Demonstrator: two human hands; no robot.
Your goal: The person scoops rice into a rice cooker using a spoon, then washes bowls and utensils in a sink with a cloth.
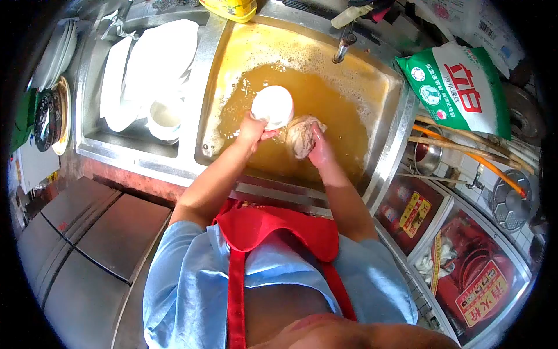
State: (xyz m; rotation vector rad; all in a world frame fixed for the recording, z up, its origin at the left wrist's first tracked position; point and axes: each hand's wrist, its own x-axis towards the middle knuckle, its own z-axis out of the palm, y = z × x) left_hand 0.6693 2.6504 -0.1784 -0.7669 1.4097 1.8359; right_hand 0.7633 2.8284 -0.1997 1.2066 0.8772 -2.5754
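My left hand [251,130] grips a white bowl [273,105] by its near edge, its rounded side facing up toward me. Just to the right, my right hand [319,149] is closed on a wet, crumpled beige cloth [300,136]. Bowl and cloth are close together over the brownish, sudsy water that fills the right sink basin [378,174]. The fingertips behind the bowl and under the cloth are partly hidden.
Large white dishes [160,55] and a white cup [164,118] stand in the left basin. A faucet [344,46] reaches over the far edge. A green-and-white detergent bag [453,87] lies right, a yellow container [232,8] behind. Long sticks [465,148] lie beside the sink.
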